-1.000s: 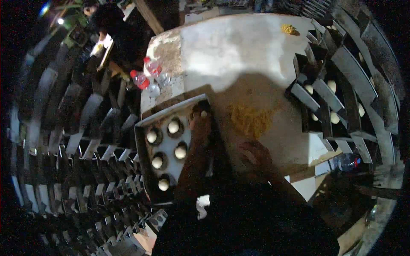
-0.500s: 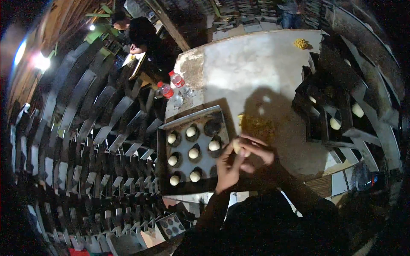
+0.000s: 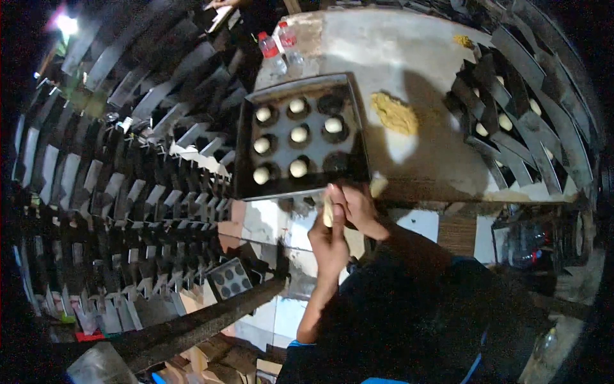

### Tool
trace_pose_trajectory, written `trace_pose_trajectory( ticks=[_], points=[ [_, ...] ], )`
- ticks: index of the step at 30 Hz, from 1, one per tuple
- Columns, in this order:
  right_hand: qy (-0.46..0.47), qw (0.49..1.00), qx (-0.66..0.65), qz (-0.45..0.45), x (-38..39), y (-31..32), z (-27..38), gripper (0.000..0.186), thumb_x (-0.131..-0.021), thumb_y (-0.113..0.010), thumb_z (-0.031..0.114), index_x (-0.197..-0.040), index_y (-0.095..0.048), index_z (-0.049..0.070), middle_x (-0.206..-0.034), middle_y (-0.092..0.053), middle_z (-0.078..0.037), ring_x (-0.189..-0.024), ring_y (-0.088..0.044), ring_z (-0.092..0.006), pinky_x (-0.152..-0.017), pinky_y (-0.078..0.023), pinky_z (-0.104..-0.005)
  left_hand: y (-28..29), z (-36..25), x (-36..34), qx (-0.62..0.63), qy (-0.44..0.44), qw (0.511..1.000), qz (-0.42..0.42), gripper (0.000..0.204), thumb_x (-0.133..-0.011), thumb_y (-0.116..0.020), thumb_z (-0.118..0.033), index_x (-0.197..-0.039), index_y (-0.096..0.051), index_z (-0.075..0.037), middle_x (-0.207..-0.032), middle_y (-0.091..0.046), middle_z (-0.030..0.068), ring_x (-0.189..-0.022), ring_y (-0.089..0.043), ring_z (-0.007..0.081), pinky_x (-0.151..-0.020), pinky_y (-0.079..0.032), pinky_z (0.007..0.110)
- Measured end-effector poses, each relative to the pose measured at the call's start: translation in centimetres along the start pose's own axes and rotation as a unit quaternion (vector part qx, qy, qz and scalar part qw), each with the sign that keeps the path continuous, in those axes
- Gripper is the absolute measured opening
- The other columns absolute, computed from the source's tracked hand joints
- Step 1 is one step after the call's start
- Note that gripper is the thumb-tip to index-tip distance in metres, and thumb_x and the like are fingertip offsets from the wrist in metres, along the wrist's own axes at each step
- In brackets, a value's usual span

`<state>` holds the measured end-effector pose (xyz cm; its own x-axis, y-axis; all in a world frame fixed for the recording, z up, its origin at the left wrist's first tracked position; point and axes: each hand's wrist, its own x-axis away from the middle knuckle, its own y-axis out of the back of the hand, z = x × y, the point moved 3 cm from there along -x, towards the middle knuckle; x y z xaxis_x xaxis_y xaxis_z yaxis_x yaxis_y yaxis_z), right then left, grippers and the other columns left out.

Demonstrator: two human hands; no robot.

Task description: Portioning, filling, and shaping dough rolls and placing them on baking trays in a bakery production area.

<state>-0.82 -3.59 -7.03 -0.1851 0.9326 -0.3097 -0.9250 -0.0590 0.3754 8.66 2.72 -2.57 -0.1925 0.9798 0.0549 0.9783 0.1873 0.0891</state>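
Note:
Just off the near edge of the table, both my hands meet over a small piece of pale dough (image 3: 328, 212). My left hand (image 3: 330, 248) grips it from below with closed fingers. From the right, my right hand (image 3: 359, 208) pinches its upper part, hiding some of it. Beyond them lies a dark square metal tray (image 3: 280, 131) with round hollows in rows. Several white dough balls, one of them a central ball (image 3: 299, 134), sit in the hollows, while two hollows on its right side look dark. A pale lump (image 3: 378, 185) rests by the table edge, beside my right hand.
A yellow crumbly mound (image 3: 395, 114) lies on the table (image 3: 448, 144) right of the tray. Two red-capped bottles (image 3: 272, 52) stand at the far left. Stacked metal trays (image 3: 505, 121) with dough balls occupy the right; many more trays (image 3: 121, 185) crowd the left.
The view has tipped downward. My hands have drawn back from above the table to its near edge, and the dough, rounder before, now looks longer and flatter between my fingers.

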Motion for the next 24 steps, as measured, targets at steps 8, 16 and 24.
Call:
trace_pose_trajectory(
  ticks=[8, 16, 24],
  points=[
    [0.036, 0.996, -0.085, -0.003, -1.8, 3.8, -0.7, 0.023, -0.094, -0.046, 0.017, -0.096, -0.061, 0.0, -0.081, -0.062, -0.01, -0.074, -0.059, -0.016, -0.067, -0.046, -0.0295, -2.6, 4.7, -1.1, 0.363, 0.249, 0.894, 0.078, 0.03, -0.094, -0.052, -0.026, -0.11, -0.057, -0.001, -0.097, -0.063, 0.0071, -0.08, -0.061, 0.0126, -0.073, -0.051, 0.024],
    [-0.005, 0.932, 0.346, -0.109, -6.2, 18.7, -32.1, 0.029, -0.09, -0.055, 0.02, -0.117, -0.059, 0.008, -0.104, -0.064, -0.012, -0.086, -0.062, -0.021, -0.074, -0.05, -0.0374, -9.2, 1.4, -8.7, 0.394, 0.19, 0.892, 0.116, 0.031, -0.092, -0.054, -0.018, -0.115, -0.055, 0.004, -0.111, -0.062, 0.0121, -0.102, -0.061, 0.021, -0.092, -0.049, 0.033],
    [-0.07, 0.964, 0.256, -0.008, -10.1, 19.3, -26.4, 0.03, -0.087, -0.057, 0.026, -0.112, -0.061, 0.009, -0.101, -0.063, -0.019, -0.089, -0.064, -0.0286, -0.079, -0.051, -0.039, -15.6, 0.9, -14.8, 0.252, 0.133, 0.952, 0.112, 0.03, -0.09, -0.057, -0.019, -0.111, -0.06, 0.002, -0.102, -0.064, 0.0081, -0.096, -0.059, 0.0149, -0.084, -0.046, 0.027]
  ],
)
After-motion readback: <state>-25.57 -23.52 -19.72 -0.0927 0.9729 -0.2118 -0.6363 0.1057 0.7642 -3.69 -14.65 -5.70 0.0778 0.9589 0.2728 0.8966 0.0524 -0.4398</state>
